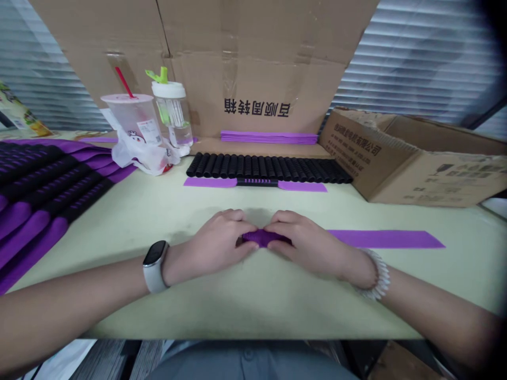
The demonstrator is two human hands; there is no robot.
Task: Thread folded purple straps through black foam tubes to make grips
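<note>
Hands (222, 240) (307, 243) curled together, pinching purple strip (263, 237).

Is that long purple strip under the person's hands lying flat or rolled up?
Partly both: the long purple strip lies flat rightward, while the left hand and right hand press its near end into a bunched roll.

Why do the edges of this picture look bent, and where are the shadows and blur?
In the head view the wide lens bows the table edge and stretches the forearms; the top right corner goes dark. Light is soft and even: only a faint shadow lies beyond the left hand and right hand on the purple strip. The window blinds look soft; the hands stay fairly sharp.
</note>
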